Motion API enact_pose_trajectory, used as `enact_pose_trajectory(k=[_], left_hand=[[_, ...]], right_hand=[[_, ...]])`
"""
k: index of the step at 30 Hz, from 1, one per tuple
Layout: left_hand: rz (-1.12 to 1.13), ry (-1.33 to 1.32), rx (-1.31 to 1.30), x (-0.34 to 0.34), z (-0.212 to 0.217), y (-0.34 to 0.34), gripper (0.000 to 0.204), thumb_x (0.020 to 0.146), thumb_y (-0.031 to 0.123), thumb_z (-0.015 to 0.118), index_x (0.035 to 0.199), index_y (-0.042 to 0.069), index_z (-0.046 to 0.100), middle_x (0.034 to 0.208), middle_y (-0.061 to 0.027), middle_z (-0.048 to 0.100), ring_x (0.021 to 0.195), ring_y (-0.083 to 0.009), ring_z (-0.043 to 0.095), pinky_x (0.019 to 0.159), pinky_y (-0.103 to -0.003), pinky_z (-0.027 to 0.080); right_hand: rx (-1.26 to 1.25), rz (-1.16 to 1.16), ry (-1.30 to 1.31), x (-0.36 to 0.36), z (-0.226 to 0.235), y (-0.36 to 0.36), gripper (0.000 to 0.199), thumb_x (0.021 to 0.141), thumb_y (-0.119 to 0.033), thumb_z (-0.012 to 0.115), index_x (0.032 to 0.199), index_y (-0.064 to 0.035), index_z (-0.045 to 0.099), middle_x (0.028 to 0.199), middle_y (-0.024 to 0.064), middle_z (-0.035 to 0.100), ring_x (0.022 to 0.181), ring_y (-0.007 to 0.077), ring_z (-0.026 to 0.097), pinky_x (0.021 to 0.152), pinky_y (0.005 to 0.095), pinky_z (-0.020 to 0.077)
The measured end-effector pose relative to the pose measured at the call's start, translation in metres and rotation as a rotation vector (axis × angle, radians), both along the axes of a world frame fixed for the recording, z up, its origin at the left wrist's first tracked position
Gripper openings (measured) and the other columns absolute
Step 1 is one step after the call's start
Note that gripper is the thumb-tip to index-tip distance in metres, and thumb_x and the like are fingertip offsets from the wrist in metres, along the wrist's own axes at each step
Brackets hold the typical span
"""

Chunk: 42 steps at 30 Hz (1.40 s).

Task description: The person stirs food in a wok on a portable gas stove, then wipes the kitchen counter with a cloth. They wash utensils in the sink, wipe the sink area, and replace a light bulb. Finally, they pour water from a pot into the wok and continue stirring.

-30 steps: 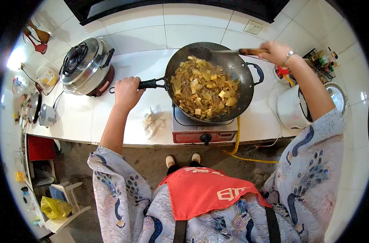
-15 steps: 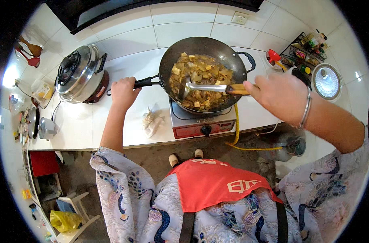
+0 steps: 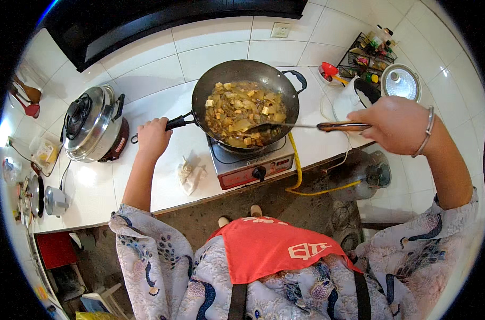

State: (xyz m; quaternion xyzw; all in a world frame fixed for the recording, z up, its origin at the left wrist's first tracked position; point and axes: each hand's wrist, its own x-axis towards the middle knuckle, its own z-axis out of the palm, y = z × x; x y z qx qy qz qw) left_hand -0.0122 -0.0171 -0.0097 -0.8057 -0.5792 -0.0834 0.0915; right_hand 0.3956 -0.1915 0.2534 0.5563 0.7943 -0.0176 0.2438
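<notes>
A dark wok [image 3: 237,69] sits on a portable gas stove [image 3: 237,176] with a red front and a black knob. Inside it lies a cooked mix [image 3: 242,109] of tofu cubes and translucent pieces in brown sauce. My left hand [image 3: 153,137] is closed around the wok's black handle [image 3: 179,122] at the left. My right hand [image 3: 394,128] grips the wooden handle of a metal wok spatula [image 3: 301,126] from the right side. The spatula's head dips into the food near the lower middle of the wok, partly hidden by it.
A lidded steel electric pot [image 3: 101,125] stands left on the white counter [image 3: 133,178]; a crumpled bag [image 3: 189,178] lies near the front edge. On the right are a white pot [image 3: 349,101], a round lid [image 3: 401,82] and a rack of bottles [image 3: 368,56]. A yellow hose [image 3: 296,168] leads to a gas cylinder [image 3: 373,173].
My right hand has drawn the spatula rightward, and its head has left the wok's left side and turned edge-on. My left hand keeps its hold. The whole view has shifted somewhat.
</notes>
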Motion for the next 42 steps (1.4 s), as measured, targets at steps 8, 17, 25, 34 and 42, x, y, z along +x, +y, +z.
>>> enact_pose_trajectory(k=[8,17,25,34,42], left_hand=[[-0.046,-0.039,0.071,0.008,-0.009,0.004,0.03,0.075,0.024,0.069,0.103,0.013,0.063,0.087,-0.0075,0.064,0.086,-0.0276,0.061,0.071,-0.043,0.044],[-0.031,-0.061,0.107,0.009,-0.006,0.006,0.023,0.076,0.023,0.069,0.097,0.014,0.065,0.085,-0.0067,0.063,0.088,-0.0264,0.06,0.088,-0.048,0.037],[-0.021,-0.029,0.09,0.005,-0.008,0.005,0.026,0.077,0.023,0.068,0.1,0.013,0.063,0.088,-0.007,0.063,0.09,-0.026,0.059,0.094,-0.048,0.035],[-0.033,-0.03,0.074,0.004,-0.003,0.009,0.029,0.076,0.023,0.069,0.102,0.012,0.063,0.088,-0.0079,0.063,0.09,-0.0276,0.059,0.087,-0.044,0.038],[-0.034,-0.078,0.053,0.001,-0.001,0.009,0.026,0.075,0.021,0.07,0.099,0.013,0.063,0.088,-0.0071,0.064,0.088,-0.0277,0.06,0.088,-0.044,0.039]], right_hand=[[-0.023,0.08,-0.153,-0.087,-0.078,0.0,0.031,0.079,-0.011,0.059,0.105,0.0043,0.052,0.079,0.0166,0.066,0.077,0.0311,0.067,0.065,0.0412,0.0529],[0.085,-0.083,-0.163,-0.083,-0.059,0.054,0.027,0.082,-0.014,0.058,0.104,0.0006,0.059,0.084,0.0184,0.066,0.082,0.0337,0.065,0.071,0.0411,0.0524],[0.253,-0.131,0.057,0.014,-0.043,0.085,0.027,0.084,-0.016,0.053,0.107,-0.0036,0.061,0.084,0.0224,0.063,0.082,0.037,0.062,0.076,0.0442,0.0481],[-0.063,-0.305,0.396,0.026,-0.102,0.16,0.038,0.084,-0.016,0.054,0.121,-0.0084,0.055,0.074,0.0129,0.062,0.057,0.0214,0.059,0.055,0.0356,0.0498],[-0.006,0.098,0.045,-0.009,-0.091,0.069,0.036,0.085,-0.008,0.047,0.121,-0.0068,0.048,0.081,0.0192,0.061,0.079,0.0349,0.064,0.067,0.0449,0.0516]])
